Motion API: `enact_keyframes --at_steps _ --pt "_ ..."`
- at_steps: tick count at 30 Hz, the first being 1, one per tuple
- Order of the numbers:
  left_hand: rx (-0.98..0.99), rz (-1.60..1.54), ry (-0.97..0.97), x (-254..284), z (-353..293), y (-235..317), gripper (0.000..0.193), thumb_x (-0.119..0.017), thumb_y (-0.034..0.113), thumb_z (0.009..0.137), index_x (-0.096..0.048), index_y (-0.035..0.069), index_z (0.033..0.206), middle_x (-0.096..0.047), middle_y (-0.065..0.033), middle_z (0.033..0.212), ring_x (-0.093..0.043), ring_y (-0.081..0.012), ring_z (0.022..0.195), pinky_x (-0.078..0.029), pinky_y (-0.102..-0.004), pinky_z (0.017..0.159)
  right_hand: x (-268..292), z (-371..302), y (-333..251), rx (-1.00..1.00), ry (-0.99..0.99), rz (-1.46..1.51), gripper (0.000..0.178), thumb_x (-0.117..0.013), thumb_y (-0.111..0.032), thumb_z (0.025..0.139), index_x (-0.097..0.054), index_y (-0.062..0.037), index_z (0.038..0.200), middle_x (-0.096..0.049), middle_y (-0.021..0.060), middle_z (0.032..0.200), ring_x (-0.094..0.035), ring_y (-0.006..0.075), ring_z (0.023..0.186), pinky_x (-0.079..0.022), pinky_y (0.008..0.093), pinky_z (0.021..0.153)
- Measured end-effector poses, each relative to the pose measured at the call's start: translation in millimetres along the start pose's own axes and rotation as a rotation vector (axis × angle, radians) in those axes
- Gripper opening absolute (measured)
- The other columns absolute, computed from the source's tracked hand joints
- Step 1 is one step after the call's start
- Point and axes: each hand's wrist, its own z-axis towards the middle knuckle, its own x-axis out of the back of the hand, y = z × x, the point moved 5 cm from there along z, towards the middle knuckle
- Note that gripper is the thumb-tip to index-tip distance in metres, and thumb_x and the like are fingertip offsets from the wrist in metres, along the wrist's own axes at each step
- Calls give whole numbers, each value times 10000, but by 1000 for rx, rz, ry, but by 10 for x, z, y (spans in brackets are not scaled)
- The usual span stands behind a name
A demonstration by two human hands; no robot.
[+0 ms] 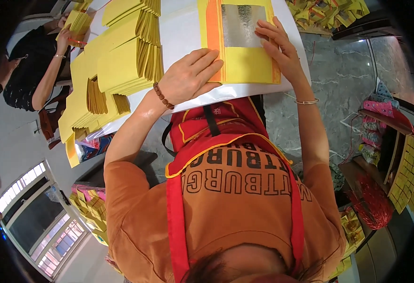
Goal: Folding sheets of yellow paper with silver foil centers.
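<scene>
A stack of yellow joss paper [249, 66] lies on the white-covered table in front of me. A silver foil patch [240, 28] fills the middle of its top sheet, and an orange band [213, 28] runs down its left side. My left hand [190, 75] rests with straight fingers on the stack's lower left edge, over the orange band. Along the right edge, my right hand [282, 49] has its fingers spread, the tips at the border of the foil. Neither hand grasps anything. To the left stand piles of folded yellow paper [122, 66].
The white table cover [178, 28] ends close to my red apron [216, 122]. Across the left side, another person's hand [64, 40] holds a yellow paper bundle [78, 23]. More yellow paper [329, 12] lies heaped at the far right, above the grey marbled floor [334, 70].
</scene>
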Motion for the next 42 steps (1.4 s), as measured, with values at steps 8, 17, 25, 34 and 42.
enact_keyframes --at_steps 8,17,25,34,42 --pt "-34 -6 30 8 10 -23 434 -675 228 771 -574 -13 1117 -569 -159 1159 -554 -307 1054 -473 -360 888 -11 -8 60 -15 8 19 270 -557 -148 895 -612 -80 1150 -499 51 1335 -219 287 1379 -197 402 1114" --pt "-52 -42 90 -3 -14 -33 401 -683 200 768 -586 -19 1090 -574 -159 1137 -557 -298 1038 -480 -354 874 -14 -7 64 -11 13 30 264 -559 -136 893 -615 -70 1142 -501 50 1333 -208 268 1384 -205 391 1111" --pt "-8 144 77 -84 16 189 380 -662 156 752 -574 -5 1085 -565 -165 1124 -567 -283 1026 -491 -349 856 -20 -4 54 -24 12 4 268 -558 -136 893 -613 -75 1147 -499 49 1332 -213 264 1382 -194 390 1116" --pt "66 -305 196 109 156 -191 184 -614 102 794 -639 17 955 -623 -87 743 -607 -198 651 -511 -291 579 10 -14 87 -111 -14 215 354 -404 -291 973 -614 -64 1146 -480 51 1351 -171 258 1394 -139 399 1127" --pt "584 -1078 67 -201 72 -678 224 -554 187 913 -653 18 1021 -593 28 722 -512 -24 637 -432 -196 561 11 -23 101 -211 34 327 466 -360 -402 948 -621 -67 1138 -461 48 1370 -130 264 1402 -100 402 1133"
